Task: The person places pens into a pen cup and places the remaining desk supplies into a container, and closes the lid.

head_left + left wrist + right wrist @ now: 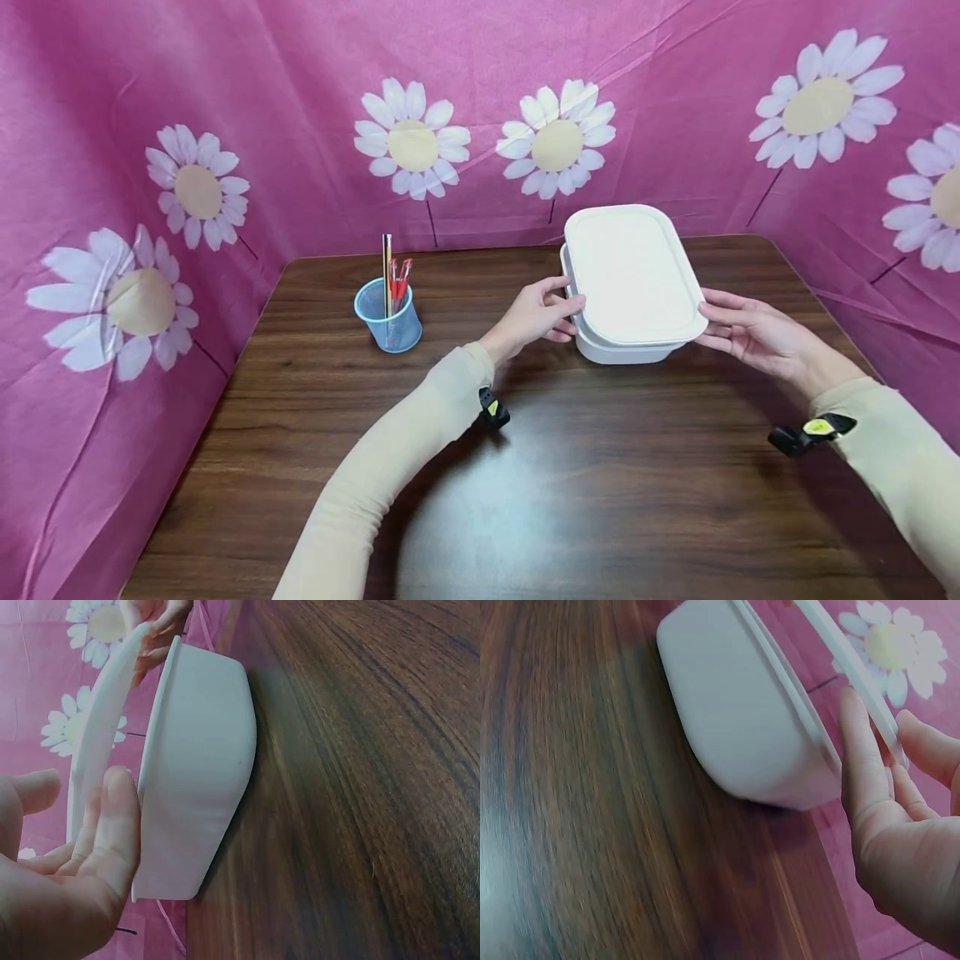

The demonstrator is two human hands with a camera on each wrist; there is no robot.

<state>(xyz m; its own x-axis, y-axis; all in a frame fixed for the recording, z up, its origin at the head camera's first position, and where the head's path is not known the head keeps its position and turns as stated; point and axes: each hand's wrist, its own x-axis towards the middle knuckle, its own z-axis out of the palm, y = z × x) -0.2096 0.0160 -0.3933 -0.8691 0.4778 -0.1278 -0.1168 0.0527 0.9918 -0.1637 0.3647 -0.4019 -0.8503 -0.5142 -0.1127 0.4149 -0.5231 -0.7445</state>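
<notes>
A white rectangular lid [637, 271] with rounded corners is held over a white plastic box [626, 354] standing on the table. In both wrist views a gap shows between the lid [94, 742] and the rim of the box [199, 757]. My left hand [534, 318] pinches the lid's left edge, thumb on top and fingers below. At the opposite edge my right hand [765, 337] grips the lid, its thumb and fingers on either side of it in the right wrist view. The inside of the box is hidden under the lid.
To the left, a blue mesh pen cup [390, 321] holds a striped pencil [387, 271] and red pens [400, 283]. The wood-grain table [525, 500] is bordered at the back and sides by a pink curtain [480, 50] with white flowers.
</notes>
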